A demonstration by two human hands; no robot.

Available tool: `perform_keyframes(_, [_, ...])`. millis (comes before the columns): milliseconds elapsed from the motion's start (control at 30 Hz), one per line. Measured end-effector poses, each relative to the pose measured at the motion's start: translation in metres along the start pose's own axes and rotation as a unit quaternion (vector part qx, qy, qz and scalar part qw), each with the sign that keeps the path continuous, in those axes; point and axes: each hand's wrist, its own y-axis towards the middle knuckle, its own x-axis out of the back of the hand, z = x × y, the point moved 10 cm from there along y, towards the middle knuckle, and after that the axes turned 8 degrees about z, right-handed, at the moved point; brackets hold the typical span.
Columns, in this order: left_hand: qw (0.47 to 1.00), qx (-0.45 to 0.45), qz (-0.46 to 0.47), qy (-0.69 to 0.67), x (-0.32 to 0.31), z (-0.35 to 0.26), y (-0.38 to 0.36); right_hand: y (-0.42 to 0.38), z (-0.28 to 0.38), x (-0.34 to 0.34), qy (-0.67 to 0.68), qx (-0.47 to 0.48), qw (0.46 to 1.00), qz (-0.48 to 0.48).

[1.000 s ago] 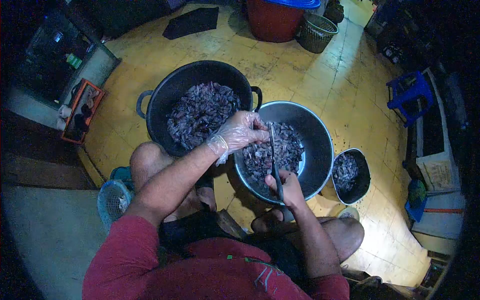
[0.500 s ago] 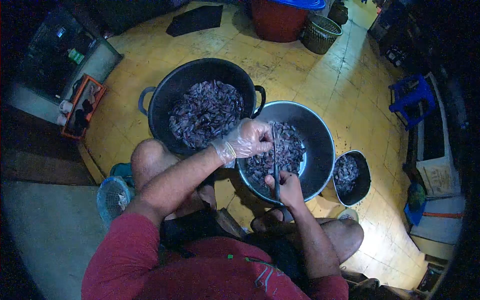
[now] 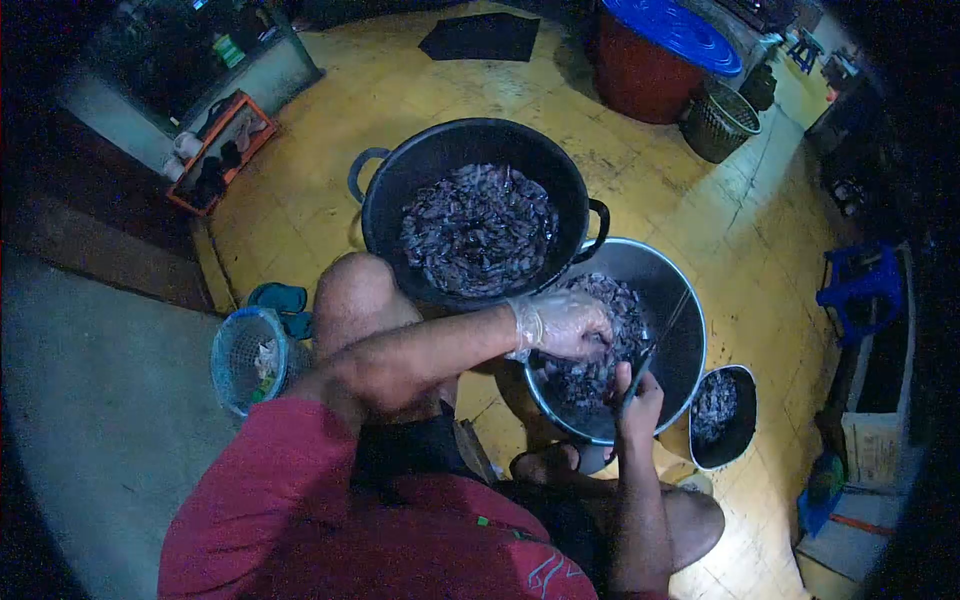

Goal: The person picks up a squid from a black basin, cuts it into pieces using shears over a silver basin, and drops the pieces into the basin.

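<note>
My left hand (image 3: 568, 325), in a clear plastic glove, is over the silver metal bowl (image 3: 688, 385) with its fingers curled together. Whatever those fingers hold, if anything, is hidden. Small greyish-purple pieces (image 3: 590, 385), too blurred to name, heap in the bowl just under it. In my right hand (image 3: 640, 400), bare and closed round the handle, is a long thin knife (image 3: 662, 340). Its blade tilts up and to the right over the bowl, apart from the left hand. A large black basin (image 3: 385, 225) beyond my left arm holds many similar pieces (image 3: 480, 230).
Right of the bowl stands a small container (image 3: 748, 425) of pieces. A blue basket (image 3: 225, 365) and green sandals (image 3: 280, 298) lie by my left knee. Farther off are a red tub (image 3: 645, 75), a woven basket (image 3: 715, 130), a blue stool (image 3: 862, 290) and an orange rack (image 3: 190, 205).
My left hand has come away from the blade and lowered toward the pieces in the bowl. The knife has swung from upright to tilted right. The whole view has shifted.
</note>
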Motion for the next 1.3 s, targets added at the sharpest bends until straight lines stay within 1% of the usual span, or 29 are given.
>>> perform_keyframes(33, [0.998, 0.042, 0.034, -0.018, 0.006, 0.009, 0.004, 0.000, -0.004, 0.002, 0.022, -0.010, 1.000, -0.008])
perform_keyframes(67, [0.993, 0.086, 0.051, -0.067, 0.020, 0.023, 0.004, 0.000, -0.004, 0.004, 0.004, 0.003, 1.000, -0.017])
perform_keyframes(100, [0.992, 0.106, 0.058, -0.045, 0.035, 0.041, 0.006, 0.000, -0.003, 0.003, 0.005, 0.002, 1.000, -0.016])
perform_keyframes(167, [0.976, 0.218, -0.013, 0.020, 0.078, 0.098, -0.005, -0.003, 0.004, -0.004, 0.000, 0.015, 1.000, 0.012])
perform_keyframes(200, [0.965, 0.254, -0.048, 0.045, 0.087, 0.148, -0.015, -0.004, 0.001, -0.006, 0.000, 0.013, 1.000, 0.011])
perform_keyframes(233, [0.927, 0.360, -0.068, 0.078, 0.097, 0.197, -0.037, -0.003, -0.004, -0.008, -0.001, 0.007, 1.000, 0.017])
perform_keyframes(267, [0.919, 0.360, 0.000, 0.162, 0.096, 0.218, -0.044, -0.001, -0.007, -0.008, -0.001, 0.003, 1.000, 0.020])
perform_keyframes(300, [0.911, 0.379, -0.008, 0.160, 0.084, 0.261, -0.060, 0.004, -0.008, -0.005, -0.002, 0.003, 1.000, 0.015])
perform_keyframes(367, [0.921, 0.362, -0.057, 0.133, 0.069, 0.264, -0.072, 0.003, -0.020, -0.006, -0.053, -0.031, 0.998, 0.033])
perform_keyframes(433, [0.927, 0.319, -0.069, 0.186, 0.051, 0.249, -0.060, 0.003, -0.013, -0.005, -0.043, -0.026, 0.999, 0.020])
perform_keyframes(500, [0.936, 0.301, -0.037, 0.178, 0.042, 0.258, -0.048, 0.002, -0.004, -0.006, -0.006, -0.015, 1.000, 0.020])
perform_keyframes(567, [0.913, 0.363, -0.036, 0.184, 0.037, 0.293, -0.050, 0.002, -0.007, -0.007, -0.009, -0.037, 0.999, 0.030])
perform_keyframes(600, [0.915, 0.355, -0.030, 0.187, 0.043, 0.271, -0.050, 0.000, -0.011, -0.008, -0.012, -0.057, 0.997, 0.043])
perform_keyframes(633, [0.916, 0.353, -0.028, 0.186, 0.039, 0.275, -0.052, -0.001, -0.011, -0.008, -0.012, -0.059, 0.997, 0.040])
perform_keyframes(700, [0.910, 0.369, 0.019, 0.186, 0.038, 0.276, -0.053, 0.000, -0.001, -0.009, 0.007, -0.014, 0.999, 0.035])
perform_keyframes(767, [0.905, 0.376, 0.019, 0.199, 0.044, 0.263, -0.056, 0.001, -0.012, -0.006, -0.010, -0.028, 0.999, 0.030])
perform_keyframes(833, [0.907, 0.397, 0.008, 0.143, 0.048, 0.262, -0.063, -0.002, -0.002, -0.012, 0.022, -0.024, 0.999, 0.043])
perform_keyframes(867, [0.897, 0.415, 0.033, 0.149, 0.051, 0.264, -0.063, -0.001, -0.002, -0.010, -0.038, -0.021, 0.998, 0.049])
perform_keyframes(900, [0.897, 0.412, 0.037, 0.154, 0.060, 0.247, -0.058, 0.000, -0.003, -0.010, -0.032, -0.020, 0.998, 0.045])
perform_keyframes(967, [0.932, 0.349, 0.052, 0.082, 0.074, 0.193, -0.039, 0.000, -0.010, -0.016, -0.106, -0.050, 0.990, 0.075])
perform_keyframes(1000, [0.945, 0.317, 0.055, 0.062, 0.069, 0.192, -0.031, -0.002, -0.004, -0.018, -0.091, -0.031, 0.992, 0.075])
perform_keyframes(1033, [0.946, 0.312, 0.058, 0.067, 0.076, 0.166, -0.022, -0.005, 0.001, -0.018, -0.086, -0.030, 0.993, 0.069])
perform_keyframes(1100, [0.934, 0.331, 0.129, -0.033, 0.063, 0.114, -0.015, -0.010, 0.015, -0.025, -0.028, -0.002, 0.994, 0.103])
perform_keyframes(1133, [0.941, 0.306, 0.126, -0.075, 0.056, 0.094, -0.011, -0.010, 0.010, -0.026, -0.039, -0.035, 0.992, 0.115])
perform_keyframes(1167, [0.944, 0.281, 0.122, -0.118, 0.051, 0.076, -0.008, -0.010, 0.009, -0.025, -0.037, -0.036, 0.993, 0.111])
perform_keyframes(1200, [0.939, 0.269, 0.141, -0.160, 0.045, 0.055, -0.005, -0.009, 0.006, -0.031, -0.041, -0.035, 0.989, 0.137])
perform_keyframes(1233, [0.935, 0.268, 0.125, -0.195, 0.044, 0.041, -0.007, -0.011, 0.007, -0.038, -0.046, -0.035, 0.985, 0.164])
perform_keyframes(1267, [0.923, 0.265, 0.138, -0.242, 0.037, 0.030, -0.009, -0.013, 0.015, -0.037, -0.048, -0.007, 0.987, 0.154])
perform_keyframes(1300, [0.909, 0.261, 0.150, -0.288, 0.029, 0.023, -0.009, -0.013, 0.016, -0.037, -0.049, -0.008, 0.987, 0.152])
